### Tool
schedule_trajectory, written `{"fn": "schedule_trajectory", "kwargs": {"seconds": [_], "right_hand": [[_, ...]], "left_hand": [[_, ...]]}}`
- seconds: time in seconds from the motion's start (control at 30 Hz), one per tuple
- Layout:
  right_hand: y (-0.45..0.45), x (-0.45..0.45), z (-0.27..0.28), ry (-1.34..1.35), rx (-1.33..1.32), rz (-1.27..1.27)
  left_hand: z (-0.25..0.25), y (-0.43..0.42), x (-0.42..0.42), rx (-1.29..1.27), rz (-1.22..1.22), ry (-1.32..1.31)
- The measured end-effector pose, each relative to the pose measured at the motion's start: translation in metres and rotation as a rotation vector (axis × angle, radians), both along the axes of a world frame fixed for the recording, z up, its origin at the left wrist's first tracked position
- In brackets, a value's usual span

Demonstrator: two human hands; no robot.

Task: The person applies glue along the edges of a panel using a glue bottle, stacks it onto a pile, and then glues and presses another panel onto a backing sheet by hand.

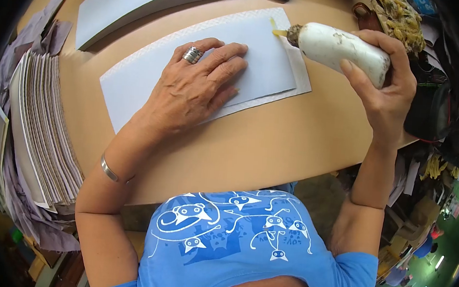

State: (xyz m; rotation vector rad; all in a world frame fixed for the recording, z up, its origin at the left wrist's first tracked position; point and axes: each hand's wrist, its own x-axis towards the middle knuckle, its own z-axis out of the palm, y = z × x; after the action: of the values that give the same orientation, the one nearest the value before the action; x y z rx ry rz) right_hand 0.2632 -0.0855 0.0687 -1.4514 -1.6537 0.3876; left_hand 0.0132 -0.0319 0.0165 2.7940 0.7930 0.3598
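A white bottle is held tipped over, nearly lying on its side, in the closed fingers of the right hand, which wrap its base with the thumb on the near side. Its yellow nozzle points leftward, away from those fingers, over the far right corner of a pale sheet, where a short yellow streak shows; whether the tip touches the paper I cannot tell. The step in hand looks like laying an adhesive-like fluid along that edge. Left of the bottle, the left hand grips nothing: its fingers, loosely spread and slightly bent, rest on the sheet. Under this lies a larger white sheet, its border showing, on the worktop. The next move seems to call for an even squeeze and a steady tip along the edge, with the left fingers pressing lightly, clear of the fluid. Beyond those fingers sits a thick paper stack; to their left, layered boards.
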Motion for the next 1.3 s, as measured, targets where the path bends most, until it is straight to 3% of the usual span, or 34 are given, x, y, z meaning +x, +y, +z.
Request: {"fn": "schedule_trajectory", "kwargs": {"seconds": [0.2, 1.3], "right_hand": [[-0.009, 0.008, -0.003, -0.117, 0.065, 0.004], [-0.067, 0.009, -0.002, -0.068, 0.103, -0.013]], "left_hand": [[-0.002, 0.001, 0.001, 0.052, 0.005, -0.029], [0.001, -0.001, 0.000, 0.046, -0.003, 0.007]]}}
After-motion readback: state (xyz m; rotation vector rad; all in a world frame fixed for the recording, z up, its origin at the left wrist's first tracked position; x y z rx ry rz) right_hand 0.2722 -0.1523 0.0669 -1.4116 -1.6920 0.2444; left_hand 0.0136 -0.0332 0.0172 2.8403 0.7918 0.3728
